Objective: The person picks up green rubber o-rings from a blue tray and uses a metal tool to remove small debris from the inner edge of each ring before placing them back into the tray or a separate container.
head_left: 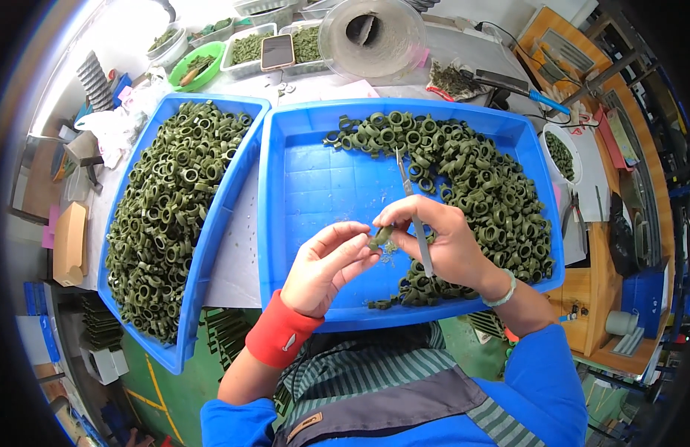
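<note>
Blue plastic forms the largest thing here, a wide tray (308, 201) across the centre and right of the frame, its bare floor showing at left. Slanting down the left of the frame is a narrower blue tray (201, 277), filled with a heap of dark green rings (166, 208). More green rings (501, 201) lie in the wide tray, banked along its upper edge and right side. A round, translucent vessel (393, 48) with a dark central opening stands at the upper centre.

Both hands meet over the wide tray, near mid-frame. The left hand (323, 264), above a red wristband (284, 329), has its thumb and fingers pinched on a small green piece (381, 237). The right hand (453, 238) is closed around a slim metal tool (416, 216), narrow end toward the top of the frame; its thumb and forefinger meet at the piece too. Smallest, that piece sits between the two sets of fingertips, partly hidden.
</note>
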The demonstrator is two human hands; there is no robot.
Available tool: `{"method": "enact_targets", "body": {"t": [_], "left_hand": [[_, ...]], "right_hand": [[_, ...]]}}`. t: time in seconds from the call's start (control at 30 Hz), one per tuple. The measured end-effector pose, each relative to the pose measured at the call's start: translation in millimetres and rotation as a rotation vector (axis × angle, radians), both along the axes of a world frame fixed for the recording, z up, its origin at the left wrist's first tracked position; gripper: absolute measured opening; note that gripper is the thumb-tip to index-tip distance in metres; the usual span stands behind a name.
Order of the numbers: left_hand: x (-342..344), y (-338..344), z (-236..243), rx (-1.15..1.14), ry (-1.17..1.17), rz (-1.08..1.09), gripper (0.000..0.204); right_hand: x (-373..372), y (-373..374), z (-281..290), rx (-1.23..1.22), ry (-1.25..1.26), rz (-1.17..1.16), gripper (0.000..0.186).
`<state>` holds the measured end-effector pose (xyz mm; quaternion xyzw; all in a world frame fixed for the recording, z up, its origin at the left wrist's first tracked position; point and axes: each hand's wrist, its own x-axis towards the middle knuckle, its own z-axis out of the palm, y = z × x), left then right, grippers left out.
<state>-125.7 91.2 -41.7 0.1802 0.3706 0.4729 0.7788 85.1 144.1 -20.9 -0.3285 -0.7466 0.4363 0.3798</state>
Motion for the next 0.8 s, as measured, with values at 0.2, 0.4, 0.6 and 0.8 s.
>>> {"method": "enact_targets", "body": {"t": [0.2, 0.4, 0.6, 0.8], "left_hand": [[0, -2, 6, 0.081, 0.058, 0.063, 0.025], [3, -3, 17, 0.093, 0.021, 0.018, 0.025], [2, -4, 7, 0.313, 0.287, 0.092, 0.025], [4, -5, 8, 0.438, 0.447, 0.052, 0.024]], "right_hand": [[-2, 2, 2, 0.184, 0.027, -0.010, 0.027], [-3, -1, 2, 0.350, -0.036, -0.011, 0.027], [-7, -4, 4, -0.022, 0.104, -0.082, 0.024], [-1, -5, 1, -0.263, -0.071, 0.075, 0.017]]}}
